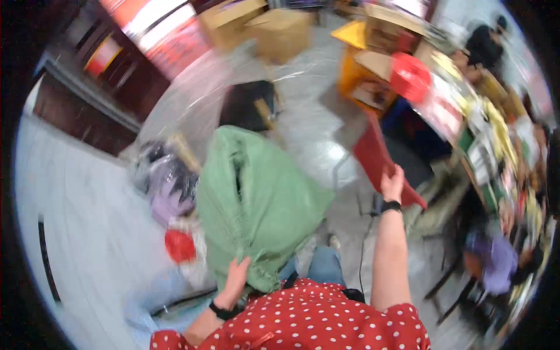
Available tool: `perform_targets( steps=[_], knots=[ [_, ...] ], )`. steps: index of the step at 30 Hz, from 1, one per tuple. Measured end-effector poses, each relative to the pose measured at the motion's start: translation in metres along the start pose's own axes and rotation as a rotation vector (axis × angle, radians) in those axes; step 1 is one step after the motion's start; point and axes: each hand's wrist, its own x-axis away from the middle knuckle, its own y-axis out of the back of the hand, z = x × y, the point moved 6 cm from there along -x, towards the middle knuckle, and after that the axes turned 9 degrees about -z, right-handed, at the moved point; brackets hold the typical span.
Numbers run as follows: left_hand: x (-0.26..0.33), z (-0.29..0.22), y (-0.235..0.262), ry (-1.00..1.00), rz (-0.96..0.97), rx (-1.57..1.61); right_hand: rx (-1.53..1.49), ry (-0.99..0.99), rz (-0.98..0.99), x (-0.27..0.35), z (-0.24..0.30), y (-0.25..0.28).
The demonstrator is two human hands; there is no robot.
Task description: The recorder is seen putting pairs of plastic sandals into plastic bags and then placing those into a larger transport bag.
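Note:
A large green woven sack (262,192) leans in front of my body, with a dark slit near its top. My left hand (236,277) is closed on the gathered, frayed edge at its lower left. To the right, my right hand (392,184) is closed on the top edge of a red chair back (376,154). The chair's dark seat lies beyond the back, partly hidden. Whatever is inside the sack does not show.
Clear plastic bags with purple stuff (171,189) and a red round thing (179,245) lie left of the sack. A black chair (248,105) stands beyond it. Cardboard boxes (280,36) are at the back. A cluttered table (446,114) runs along the right, with people beside it.

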Motion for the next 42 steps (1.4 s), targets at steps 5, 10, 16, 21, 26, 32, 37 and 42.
perform_targets(
  steps=[5,10,16,21,26,32,37,42],
  knots=[
    [0.032,0.006,-0.021,-0.032,-0.300,-0.157,-0.493,-0.996,0.420,0.120,0.068,-0.140],
    [0.097,-0.028,-0.104,0.005,-0.438,-0.158,0.295,-1.299,1.608,0.325,0.155,-0.114],
    [0.180,-0.009,-0.206,-0.037,-0.587,-0.100,0.423,-0.969,2.263,0.365,0.153,-0.027],
    [0.223,0.012,-0.256,-0.139,-0.527,-0.106,0.275,-0.141,2.584,0.321,-0.032,0.009],
    [0.308,0.067,-0.319,-0.072,-0.778,0.200,0.236,0.078,2.702,0.319,0.097,0.076],
    [0.384,0.161,-0.370,0.080,-0.902,0.423,-0.205,1.273,3.203,0.391,0.131,0.094],
    [0.581,0.251,-0.453,0.910,-1.177,0.573,-0.227,1.657,3.251,0.449,0.131,0.080],
    [0.726,0.272,-0.632,1.316,-1.470,0.806,-0.256,1.855,3.131,0.476,0.107,0.141]
  ],
)
